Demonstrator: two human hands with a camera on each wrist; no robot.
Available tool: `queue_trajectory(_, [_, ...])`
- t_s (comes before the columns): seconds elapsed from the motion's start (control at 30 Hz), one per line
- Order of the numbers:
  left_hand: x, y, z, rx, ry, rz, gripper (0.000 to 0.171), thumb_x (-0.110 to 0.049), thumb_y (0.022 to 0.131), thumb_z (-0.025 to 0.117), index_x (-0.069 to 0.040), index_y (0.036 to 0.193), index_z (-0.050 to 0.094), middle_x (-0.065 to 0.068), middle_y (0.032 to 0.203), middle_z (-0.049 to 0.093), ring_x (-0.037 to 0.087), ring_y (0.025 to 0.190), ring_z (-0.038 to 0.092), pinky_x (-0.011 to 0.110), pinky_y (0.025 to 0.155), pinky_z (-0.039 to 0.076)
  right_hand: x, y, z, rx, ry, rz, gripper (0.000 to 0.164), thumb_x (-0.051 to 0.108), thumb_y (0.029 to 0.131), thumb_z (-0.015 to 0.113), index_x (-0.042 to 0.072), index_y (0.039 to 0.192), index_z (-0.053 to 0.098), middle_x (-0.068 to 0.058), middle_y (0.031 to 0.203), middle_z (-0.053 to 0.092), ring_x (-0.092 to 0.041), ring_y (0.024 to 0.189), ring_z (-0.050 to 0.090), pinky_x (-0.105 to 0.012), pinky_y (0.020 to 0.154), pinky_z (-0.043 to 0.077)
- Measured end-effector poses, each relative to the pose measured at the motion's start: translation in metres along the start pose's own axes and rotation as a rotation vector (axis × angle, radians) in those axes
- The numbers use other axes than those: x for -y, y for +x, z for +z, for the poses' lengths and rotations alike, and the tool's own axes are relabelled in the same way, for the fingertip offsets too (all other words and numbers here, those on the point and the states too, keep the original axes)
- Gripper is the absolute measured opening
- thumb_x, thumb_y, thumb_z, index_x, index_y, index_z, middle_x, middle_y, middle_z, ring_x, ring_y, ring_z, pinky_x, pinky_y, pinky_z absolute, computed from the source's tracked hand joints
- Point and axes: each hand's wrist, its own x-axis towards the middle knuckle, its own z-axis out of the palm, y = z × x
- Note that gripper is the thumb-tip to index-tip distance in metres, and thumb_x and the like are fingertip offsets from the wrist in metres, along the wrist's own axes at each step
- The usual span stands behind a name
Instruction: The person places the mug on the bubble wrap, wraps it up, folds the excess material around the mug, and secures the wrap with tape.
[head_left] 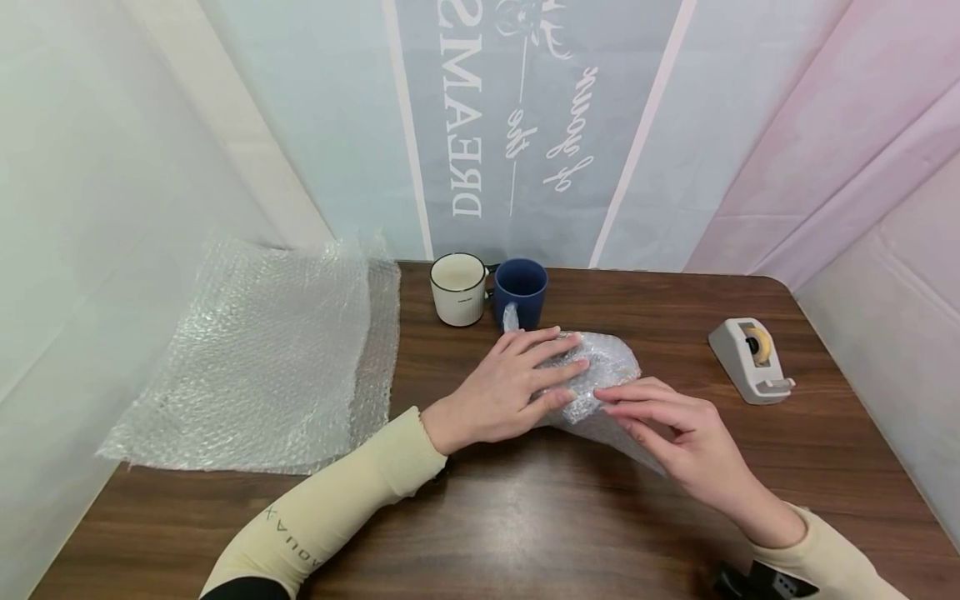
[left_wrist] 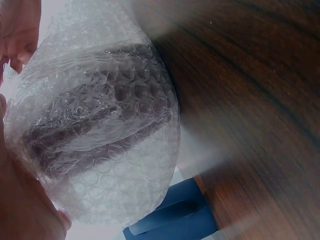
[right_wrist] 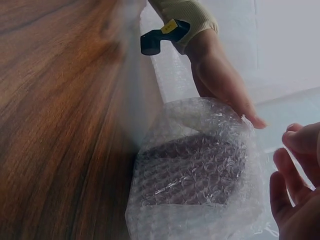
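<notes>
A bundle of bubble wrap (head_left: 611,354) lies on the table between my hands. Through its layers a dark shape (right_wrist: 195,170) shows, its kind blurred by the bubbles. With its fingers spread, my left hand (head_left: 517,383) rests on top of the bundle. My right hand (head_left: 682,433) is at the near right side, fingertips by the wrap's upper face. The right wrist view shows those fingers (right_wrist: 285,165) loosely bent, with a gap between thumb and fingers. A blue mug (head_left: 521,292) stands just behind the bundle, beside a white mug (head_left: 458,289) with a dark rim.
Flat bubble wrap sheets (head_left: 262,358) lie at the left of the brown table (head_left: 480,525). To the right stands a white tape dispenser (head_left: 750,361) with a yellowish roll. A printed curtain (head_left: 540,133) hangs along the back edge.
</notes>
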Motion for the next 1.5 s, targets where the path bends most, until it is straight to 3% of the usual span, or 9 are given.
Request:
queue_trajectory(0.13, [0.0, 0.001, 0.0, 0.015, -0.001, -0.004, 0.049, -0.049, 0.106, 0.037, -0.028, 0.149, 0.049, -0.003, 0.16, 0.032, 0.016, 0.149, 0.017, 0.043, 0.118, 0.017, 0.001, -0.001, 0.002, 0.018, 0.044, 0.012, 0.048, -0.031, 0.074, 0.064, -0.002, 0.111, 0.073, -0.016, 0.114, 0.071, -0.015, 0.11, 0.064, -0.017, 0.087, 0.049])
queue_trajectory(0.3, [-0.001, 0.0, 0.0, 0.027, -0.004, -0.007, 0.05, -0.05, 0.106, 0.037, -0.028, 0.149, 0.048, -0.003, 0.16, 0.031, 0.016, 0.149, 0.016, 0.044, 0.118, 0.017, 0.006, -0.002, 0.002, 0.039, 0.065, 0.105, 0.048, -0.032, 0.078, 0.059, -0.001, 0.112, 0.072, -0.012, 0.112, 0.072, -0.013, 0.107, 0.067, -0.021, 0.087, 0.052])
queue_trajectory(0.53, [-0.001, 0.0, 0.001, 0.015, -0.001, -0.006, 0.05, -0.05, 0.106, 0.037, -0.028, 0.148, 0.049, -0.003, 0.16, 0.032, 0.017, 0.149, 0.018, 0.045, 0.117, 0.019, 0.011, -0.004, 0.002, 0.126, 0.182, 0.279, 0.034, -0.02, 0.09, 0.057, -0.004, 0.118, 0.064, -0.006, 0.1, 0.074, -0.018, 0.09, 0.072, -0.03, 0.073, 0.058])
queue_trajectory(0.77, [-0.002, 0.0, 0.0, -0.011, 0.006, -0.006, 0.054, -0.056, 0.101, 0.044, -0.028, 0.147, 0.052, -0.003, 0.159, 0.035, 0.018, 0.148, 0.021, 0.044, 0.116, 0.021, 0.012, -0.006, 0.006, 0.163, 0.288, 0.375, 0.033, -0.012, 0.096, 0.053, -0.004, 0.128, 0.056, -0.009, 0.098, 0.073, -0.019, 0.088, 0.069, -0.029, 0.075, 0.057])
queue_trajectory(0.97, [-0.003, 0.0, 0.0, -0.035, 0.04, 0.003, 0.062, -0.06, 0.093, 0.057, -0.027, 0.145, 0.055, -0.001, 0.157, 0.038, 0.02, 0.146, 0.026, 0.043, 0.114, 0.024, 0.01, -0.005, 0.017, 0.069, 0.213, 0.469, 0.021, -0.005, 0.099, 0.054, -0.003, 0.119, 0.061, -0.005, 0.088, 0.073, -0.017, 0.078, 0.069, -0.032, 0.069, 0.058])
queue_trajectory(1.2, [-0.002, -0.001, -0.002, -0.014, 0.001, -0.008, 0.065, -0.065, 0.094, 0.05, -0.027, 0.147, 0.052, -0.003, 0.159, 0.034, 0.018, 0.148, 0.021, 0.046, 0.116, 0.02, 0.007, -0.002, 0.03, -0.022, 0.13, 0.472, 0.016, -0.006, 0.096, 0.059, -0.002, 0.111, 0.064, -0.002, 0.08, 0.073, -0.021, 0.069, 0.068, -0.031, 0.061, 0.056])
queue_trajectory(1.37, [-0.002, -0.001, -0.004, 0.018, -0.049, -0.017, 0.058, -0.059, 0.1, 0.042, -0.028, 0.149, 0.049, -0.005, 0.161, 0.029, 0.016, 0.149, 0.015, 0.046, 0.117, 0.016, 0.006, -0.001, 0.033, -0.032, 0.098, 0.472, 0.028, -0.005, 0.096, 0.061, 0.001, 0.122, 0.064, 0.0, 0.079, 0.073, -0.019, 0.065, 0.065, -0.03, 0.058, 0.055])
queue_trajectory(1.5, [-0.003, -0.001, -0.004, 0.007, -0.05, -0.009, 0.054, -0.054, 0.101, 0.044, -0.027, 0.148, 0.051, -0.004, 0.16, 0.032, 0.018, 0.149, 0.018, 0.046, 0.117, 0.017, 0.007, 0.0, 0.032, -0.021, 0.083, 0.5, 0.037, -0.001, 0.096, 0.063, 0.006, 0.132, 0.058, 0.002, 0.079, 0.072, -0.017, 0.063, 0.063, -0.029, 0.059, 0.054])
